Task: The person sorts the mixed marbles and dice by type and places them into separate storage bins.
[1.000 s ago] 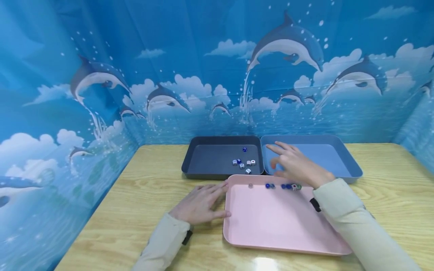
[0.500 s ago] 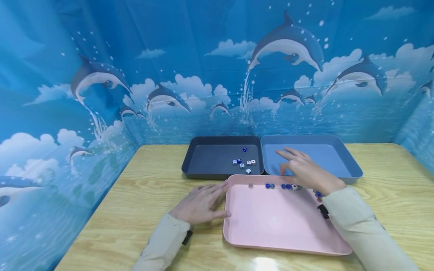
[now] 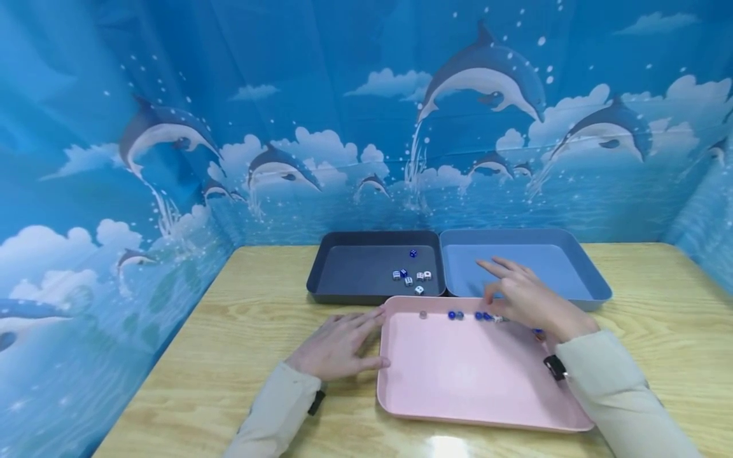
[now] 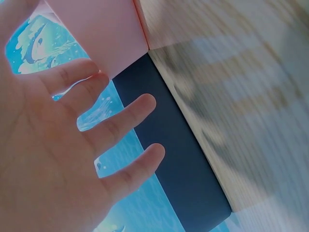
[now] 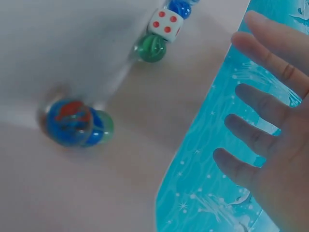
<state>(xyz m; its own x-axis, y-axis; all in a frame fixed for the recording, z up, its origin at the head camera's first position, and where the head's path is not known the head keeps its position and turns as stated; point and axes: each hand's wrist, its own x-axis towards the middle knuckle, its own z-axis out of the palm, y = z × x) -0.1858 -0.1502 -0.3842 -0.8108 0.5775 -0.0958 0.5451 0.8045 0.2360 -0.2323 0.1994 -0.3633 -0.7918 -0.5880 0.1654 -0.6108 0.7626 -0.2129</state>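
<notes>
My left hand (image 3: 338, 346) rests beside the pink tray (image 3: 469, 375), its straight fingertips at the tray's left rim. My right hand (image 3: 532, 302) hovers over that tray's far rim with spread fingers and nothing visible in them. Beneath it, along the far inner wall, lie blue marbles (image 3: 478, 316), a white die with red dots (image 5: 165, 24) and a green marble (image 5: 151, 48). Several more marbles (image 5: 72, 123) cluster in the far right corner, partly hidden by the right hand in the head view. A clear, pale marble (image 3: 423, 315) sits farther left.
Behind the pink tray stand a dark grey tray (image 3: 361, 264) and a blue tray (image 3: 550, 267), side by side. Several white dice (image 3: 420, 290) and blue dice (image 3: 413, 253) lie in the dark tray. A dolphin-print curtain (image 3: 343, 114) hangs behind the wooden table (image 3: 229, 356).
My right hand has drawn back and to the right, from above the blue tray toward the pink tray's far right corner. The left hand has stayed in place.
</notes>
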